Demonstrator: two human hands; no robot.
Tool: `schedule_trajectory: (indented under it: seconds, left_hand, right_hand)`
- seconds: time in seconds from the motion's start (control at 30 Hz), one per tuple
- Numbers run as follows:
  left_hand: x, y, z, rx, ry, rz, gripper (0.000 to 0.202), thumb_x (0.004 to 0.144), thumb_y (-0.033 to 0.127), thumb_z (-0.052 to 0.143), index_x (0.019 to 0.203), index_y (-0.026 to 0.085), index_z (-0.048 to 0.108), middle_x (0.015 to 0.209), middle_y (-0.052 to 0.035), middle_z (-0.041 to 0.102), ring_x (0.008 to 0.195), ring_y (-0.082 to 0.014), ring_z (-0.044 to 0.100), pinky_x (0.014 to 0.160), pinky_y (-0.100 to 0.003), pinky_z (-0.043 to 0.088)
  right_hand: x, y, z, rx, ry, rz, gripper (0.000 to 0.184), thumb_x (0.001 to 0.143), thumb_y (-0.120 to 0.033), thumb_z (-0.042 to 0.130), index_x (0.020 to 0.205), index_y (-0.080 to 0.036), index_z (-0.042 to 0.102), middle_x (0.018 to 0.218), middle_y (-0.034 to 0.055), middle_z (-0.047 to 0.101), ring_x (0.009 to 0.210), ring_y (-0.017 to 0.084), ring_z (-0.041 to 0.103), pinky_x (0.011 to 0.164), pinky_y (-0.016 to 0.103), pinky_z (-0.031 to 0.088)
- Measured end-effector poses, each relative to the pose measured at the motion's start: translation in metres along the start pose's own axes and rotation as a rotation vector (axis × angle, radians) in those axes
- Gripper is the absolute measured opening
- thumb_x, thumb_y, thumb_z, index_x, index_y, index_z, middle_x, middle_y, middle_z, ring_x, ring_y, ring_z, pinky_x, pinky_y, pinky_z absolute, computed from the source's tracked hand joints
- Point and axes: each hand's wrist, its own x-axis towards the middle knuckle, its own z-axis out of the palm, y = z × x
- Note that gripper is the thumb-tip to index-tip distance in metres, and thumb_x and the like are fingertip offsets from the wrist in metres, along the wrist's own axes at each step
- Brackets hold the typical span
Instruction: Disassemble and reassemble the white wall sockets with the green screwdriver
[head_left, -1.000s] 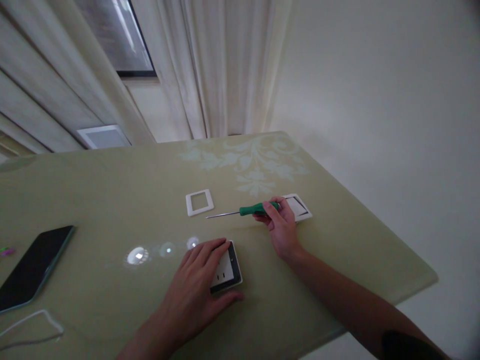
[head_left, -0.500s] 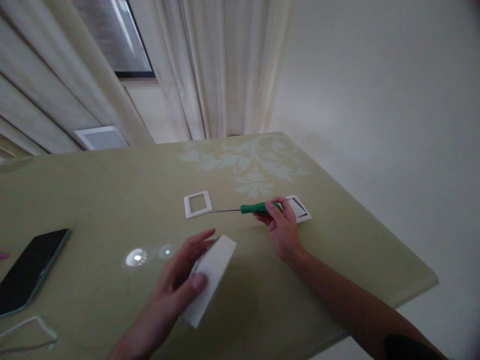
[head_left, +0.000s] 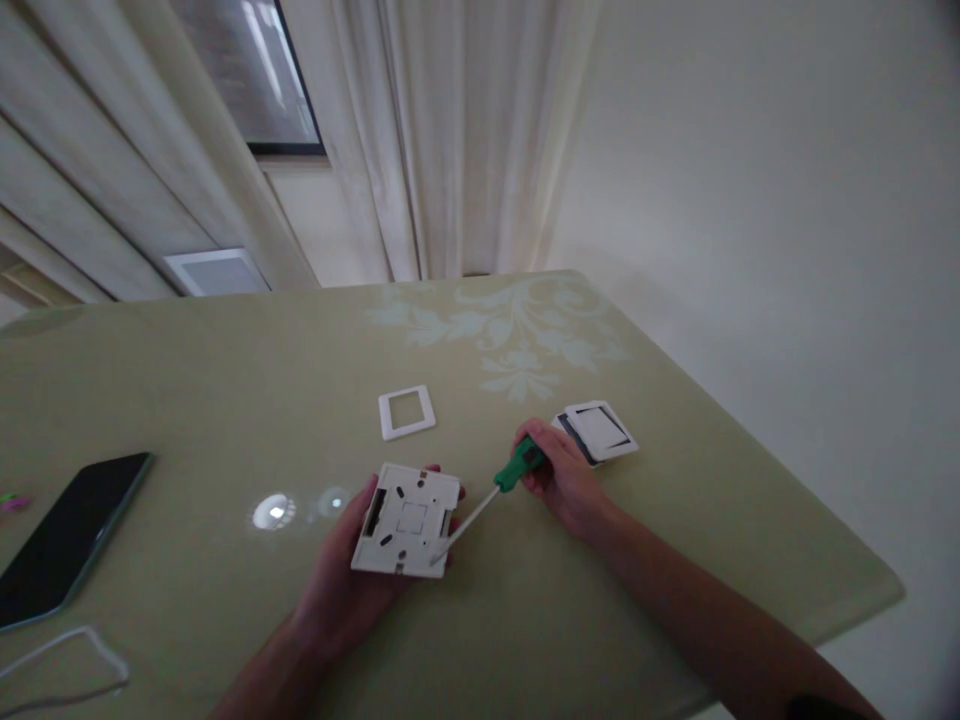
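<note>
A white square switch box point(head_left: 409, 518) with slots and small holes faces up in my left hand point(head_left: 337, 590), whose fingers wrap round it from beneath. My right hand point(head_left: 562, 475) grips a screwdriver point(head_left: 519, 464) by its green handle. The screwdriver's shaft slants down to the left, and its tip is at the lower right corner of the switch box; whether it touches I cannot tell. Beyond the box a white square frame point(head_left: 385, 418) lies flat on the table. Just past my right hand lies a small stack of white plates point(head_left: 616, 447) with dark gaps showing.
The pale green table point(head_left: 247, 390) bears a leaf pattern near its far right corner. A dark phone point(head_left: 71, 535) lies at the left, with a white cable point(head_left: 56, 640) in front and a small pink and green item point(head_left: 13, 503) beside it. Curtains point(head_left: 480, 140) hang behind.
My left hand has turned the switch box from edge-on to flat, slotted face up. My right hand has swung the screwdriver's tip down and toward me, onto or just over the box.
</note>
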Motion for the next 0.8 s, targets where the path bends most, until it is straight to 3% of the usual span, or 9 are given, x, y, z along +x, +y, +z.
schedule_trajectory:
  seconds: [0.13,0.27,0.37,0.47,0.57,0.67,0.8]
  left_hand:
    - [0.002,-0.001,-0.004,-0.006,-0.016,0.047,0.064,0.103,0.066,0.053,0.153,0.027,0.060,0.148,-0.0140,0.073,0.109,-0.0322,0.081,0.093,-0.048,0.065]
    - [-0.002,-0.001,-0.011,0.161,-0.007,0.122,0.070,0.104,0.072,0.047,0.158,0.028,0.057,0.162,-0.0119,0.061,0.131,-0.0361,0.072,0.109,-0.051,0.058]
    - [-0.012,0.002,-0.020,0.565,0.027,0.251,0.071,0.107,0.073,0.040,0.162,0.031,0.053,0.167,-0.0104,0.056,0.144,-0.0400,0.061,0.115,-0.057,0.053]
    - [-0.020,0.007,-0.026,1.144,0.047,0.613,0.062,0.107,0.059,0.055,0.166,0.042,0.045,0.172,-0.0032,0.050,0.154,-0.0381,0.049,0.125,-0.059,0.041]
    - [-0.019,0.008,-0.028,1.611,-0.021,0.896,0.070,0.105,0.042,0.065,0.170,0.043,0.037,0.172,-0.0019,0.050,0.150,-0.0358,0.051,0.124,-0.058,0.042]
    - [-0.014,0.006,-0.026,1.884,-0.092,0.960,0.078,0.102,0.032,0.070,0.171,0.038,0.035,0.168,-0.0032,0.055,0.144,-0.0356,0.055,0.118,-0.056,0.047]
    - [-0.014,0.006,-0.023,1.948,-0.214,0.910,0.083,0.100,0.037,0.074,0.172,0.032,0.033,0.166,-0.0059,0.057,0.144,-0.0375,0.054,0.117,-0.058,0.046]
  right_hand:
    - [0.004,-0.001,-0.004,-0.009,0.044,0.013,0.053,0.070,-0.065,0.094,0.079,-0.018,0.072,0.059,-0.0035,0.067,0.040,0.007,0.055,0.035,0.014,0.039]
    - [0.008,-0.001,-0.005,-0.011,0.080,0.024,0.057,0.065,-0.067,0.096,0.078,-0.017,0.072,0.058,-0.0030,0.066,0.040,0.007,0.054,0.033,0.015,0.036]
    - [0.009,0.000,-0.005,-0.011,0.102,0.027,0.058,0.062,-0.067,0.097,0.077,-0.017,0.072,0.058,-0.0030,0.066,0.040,0.007,0.054,0.034,0.015,0.037]
    - [0.010,0.000,-0.006,-0.005,0.130,0.024,0.059,0.060,-0.068,0.098,0.078,-0.018,0.072,0.056,-0.0043,0.064,0.040,0.007,0.054,0.034,0.014,0.037]
    - [0.011,0.000,-0.007,0.004,0.158,0.019,0.059,0.059,-0.068,0.098,0.078,-0.019,0.071,0.058,-0.0052,0.064,0.039,0.006,0.053,0.033,0.013,0.037]
    - [0.012,-0.001,-0.008,0.011,0.181,0.011,0.060,0.057,-0.068,0.099,0.077,-0.019,0.070,0.058,-0.0057,0.064,0.039,0.006,0.052,0.032,0.013,0.036]
    - [0.012,-0.001,-0.008,0.018,0.202,-0.005,0.061,0.054,-0.066,0.100,0.077,-0.019,0.070,0.058,-0.0057,0.064,0.039,0.006,0.052,0.031,0.013,0.036]
